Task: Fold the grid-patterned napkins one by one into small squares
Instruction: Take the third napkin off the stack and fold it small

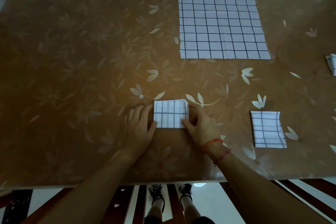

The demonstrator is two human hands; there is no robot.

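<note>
A small folded grid-patterned napkin (170, 114) lies near the table's front edge, its layered edges stacked at the right side. My left hand (141, 125) lies flat beside its left edge, fingers straight, thumb touching the lower left corner. My right hand (199, 123) touches the right edge with fingertips and thumb at the lower right corner. An unfolded grid napkin (221, 18) lies spread flat at the back right. Another folded square (267, 129) sits to the right of my right hand.
The brown table (81, 60) has a glossy leaf-patterned cover. A further folded napkin (332, 63) shows partly at the right border. The table's front edge (109, 183) runs just below my forearms, with chair slats and feet beneath.
</note>
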